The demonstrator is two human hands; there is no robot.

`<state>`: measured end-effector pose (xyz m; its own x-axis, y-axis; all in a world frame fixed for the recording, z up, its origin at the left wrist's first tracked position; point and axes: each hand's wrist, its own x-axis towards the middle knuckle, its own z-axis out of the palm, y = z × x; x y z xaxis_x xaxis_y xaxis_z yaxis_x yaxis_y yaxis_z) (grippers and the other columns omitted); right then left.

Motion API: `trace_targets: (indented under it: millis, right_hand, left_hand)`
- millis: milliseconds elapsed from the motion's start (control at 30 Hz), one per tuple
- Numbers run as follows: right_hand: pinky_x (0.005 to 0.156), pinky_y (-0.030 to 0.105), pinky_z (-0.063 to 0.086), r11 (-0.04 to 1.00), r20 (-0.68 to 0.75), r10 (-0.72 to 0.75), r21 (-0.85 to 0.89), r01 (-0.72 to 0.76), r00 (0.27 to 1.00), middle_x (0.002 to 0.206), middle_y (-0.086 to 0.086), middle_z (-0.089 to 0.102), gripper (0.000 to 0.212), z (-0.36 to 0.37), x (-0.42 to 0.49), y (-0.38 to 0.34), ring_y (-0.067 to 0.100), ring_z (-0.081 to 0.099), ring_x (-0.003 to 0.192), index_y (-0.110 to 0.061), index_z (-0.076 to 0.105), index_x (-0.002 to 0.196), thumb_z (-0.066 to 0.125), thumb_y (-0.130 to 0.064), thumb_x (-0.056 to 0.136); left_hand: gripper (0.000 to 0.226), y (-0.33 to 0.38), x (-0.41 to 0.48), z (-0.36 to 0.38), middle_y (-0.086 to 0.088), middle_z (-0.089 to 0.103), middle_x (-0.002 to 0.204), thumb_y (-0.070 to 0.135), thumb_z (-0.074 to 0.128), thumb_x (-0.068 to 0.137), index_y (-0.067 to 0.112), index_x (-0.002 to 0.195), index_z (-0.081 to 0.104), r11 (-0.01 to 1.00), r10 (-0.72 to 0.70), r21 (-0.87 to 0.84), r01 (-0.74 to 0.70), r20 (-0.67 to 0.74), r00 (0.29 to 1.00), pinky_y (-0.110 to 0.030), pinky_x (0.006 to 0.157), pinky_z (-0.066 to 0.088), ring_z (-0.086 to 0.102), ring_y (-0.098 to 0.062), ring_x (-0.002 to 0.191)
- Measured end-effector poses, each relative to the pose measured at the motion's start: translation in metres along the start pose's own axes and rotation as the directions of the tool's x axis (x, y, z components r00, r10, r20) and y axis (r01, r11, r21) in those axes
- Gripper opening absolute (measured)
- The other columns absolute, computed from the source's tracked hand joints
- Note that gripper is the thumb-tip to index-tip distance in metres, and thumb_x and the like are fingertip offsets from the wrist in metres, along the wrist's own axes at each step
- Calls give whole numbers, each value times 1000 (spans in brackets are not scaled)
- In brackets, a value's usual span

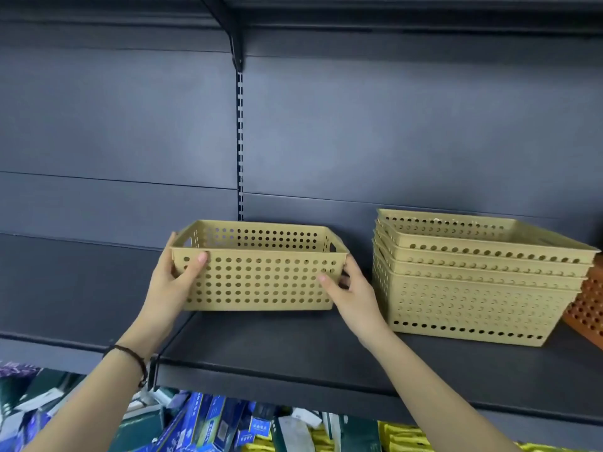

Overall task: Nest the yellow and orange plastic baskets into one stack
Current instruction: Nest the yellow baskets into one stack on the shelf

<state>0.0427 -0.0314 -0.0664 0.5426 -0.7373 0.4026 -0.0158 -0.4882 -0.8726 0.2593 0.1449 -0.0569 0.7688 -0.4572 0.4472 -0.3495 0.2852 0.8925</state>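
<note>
Both hands clasp a loose yellow basket [257, 275] standing on the dark shelf [277, 347]: the left hand [177, 278] grips its left end, the right hand [346, 285] its right end. To nest it well, lift it level and clear of the rims of the yellow stack [473, 288] nearby on the right, then lower it squarely in. An orange basket [587, 308] peeks out behind the stack; boxes [202, 422] crowd the shelf below.

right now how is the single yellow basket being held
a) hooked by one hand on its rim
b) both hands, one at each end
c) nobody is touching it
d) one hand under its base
b: the left hand grips the single yellow basket's left end and the right hand its right end, beside the stack of yellow baskets.
</note>
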Motion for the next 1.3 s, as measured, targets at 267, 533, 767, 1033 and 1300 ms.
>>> trace_targets:
  millis: [267, 533, 767, 1033, 1300]
  right_hand:
    - [103, 40, 48, 949, -108, -312, 20, 315, 944, 137, -6, 47, 67, -23, 3, -53, 10, 55, 124, -35, 33, 148, 64, -20, 90]
    - [104, 25, 46, 899, -226, -436, -74, 431, 871, 137, -6, 48, 66, -112, 18, -97, 0, 54, 119, -30, 33, 150, 60, -12, 93]
    - [105, 43, 47, 891, -284, -454, -133, 435, 844, 137, 2, 54, 61, -202, 27, -76, 11, 56, 123, -34, 35, 147, 57, -12, 94]
    - [104, 45, 47, 914, -332, -406, -169, 370, 851, 133, -2, 60, 58, -290, 23, -43, 14, 58, 121, -32, 39, 146, 58, -12, 94]
    - [107, 48, 43, 934, -333, -356, -162, 319, 873, 134, -6, 59, 55, -341, 17, -9, 10, 54, 126, -36, 42, 142, 62, -20, 94]
  left_hand:
    - [45, 54, 23, 9, 15, 51, 141, 50, 56, 90, 63, 129, 39, 973, 204, -82, -214, -115, 972, -30, 99, 43, 55, 2, 118]
    - [63, 105, 35, 81, 23, 57, 123, 38, 50, 99, 35, 153, 18, 918, 332, -192, -347, -107, 937, -12, 85, 48, 58, 15, 102]
    - [67, 128, 9, 163, 9, 46, 150, 44, 66, 88, 54, 141, 25, 894, 392, -267, -360, 76, 917, -15, 93, 48, 53, 4, 124]
    - [86, 121, -16, 243, 4, 36, 157, 42, 79, 72, 56, 140, 29, 908, 392, -239, -344, 198, 898, -11, 79, 52, 51, -2, 128]
    - [93, 125, -30, 293, 20, 52, 138, 40, 77, 76, 38, 152, 25, 939, 335, -150, -309, 199, 921, -12, 86, 49, 55, -4, 122]
